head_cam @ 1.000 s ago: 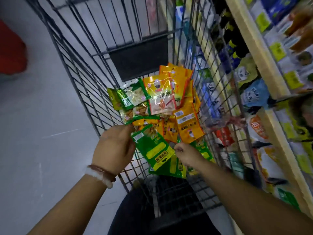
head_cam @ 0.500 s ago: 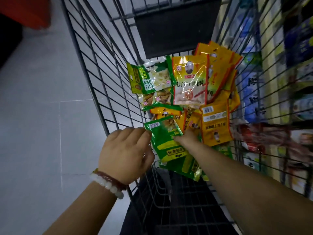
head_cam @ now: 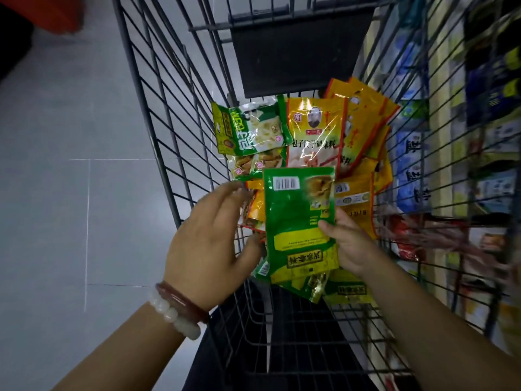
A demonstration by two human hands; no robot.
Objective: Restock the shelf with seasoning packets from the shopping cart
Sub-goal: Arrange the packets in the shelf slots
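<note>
Head view: the right hand (head_cam: 348, 244) now pinches the glossy green foil seasoning packet (head_cam: 298, 221) by its right edge and has raised it off the heap of yellow and green packets (head_cam: 315, 131) in the grey wire shopping cart (head_cam: 158, 108); the left hand (head_cam: 210, 244), fingers relaxed and holding nothing, has let go beside it; one packet seems ready for the blurred shelf (head_cam: 451, 136) at right.

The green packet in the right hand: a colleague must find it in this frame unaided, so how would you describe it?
Start at the wire shopping cart and its heap of seasoning packets. Above the heap's near end, the right hand pinches one green packet by its right edge. Unlike its neighbours it is lifted, back side up, with a white barcode at its top left corner.
</note>
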